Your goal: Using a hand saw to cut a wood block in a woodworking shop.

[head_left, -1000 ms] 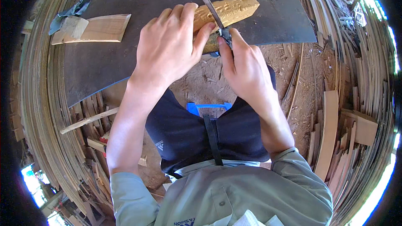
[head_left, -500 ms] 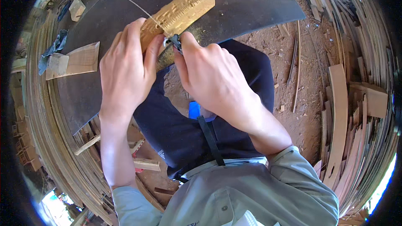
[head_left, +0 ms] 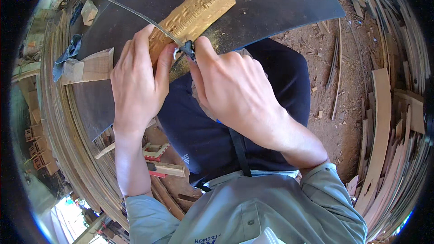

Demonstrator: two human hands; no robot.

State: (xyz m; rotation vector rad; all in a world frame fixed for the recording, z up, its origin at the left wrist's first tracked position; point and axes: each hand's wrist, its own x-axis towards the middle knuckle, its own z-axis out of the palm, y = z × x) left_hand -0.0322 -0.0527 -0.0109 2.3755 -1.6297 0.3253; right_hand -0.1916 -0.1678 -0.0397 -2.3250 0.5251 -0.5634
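Observation:
A long carved block of pale wood point(head_left: 199, 9) lies slanted on a dark work board point(head_left: 271, 0). My left hand point(head_left: 135, 81) presses down on the near end of the block, fingers wrapped over it. My right hand point(head_left: 230, 90) grips the dark handle of a thin-bladed saw point(head_left: 135, 16), with thumb and fingers pinched at the handle's tip right beside the block. The blade runs up and to the left from my right hand, across the block's near part. Sawdust lies on the board beside the block.
A flat wooden offcut point(head_left: 90, 65) and a small block point(head_left: 88, 11) lie on the board's left side. Stacks of thin wooden strips point(head_left: 389, 122) ring the dirt floor point(head_left: 343, 77). Small wooden frames point(head_left: 158, 151) lie by my knee.
The view has swung so the block and both hands sit further left. The saw blade now points up-left instead of up, and my right hand has drawn closer over my lap.

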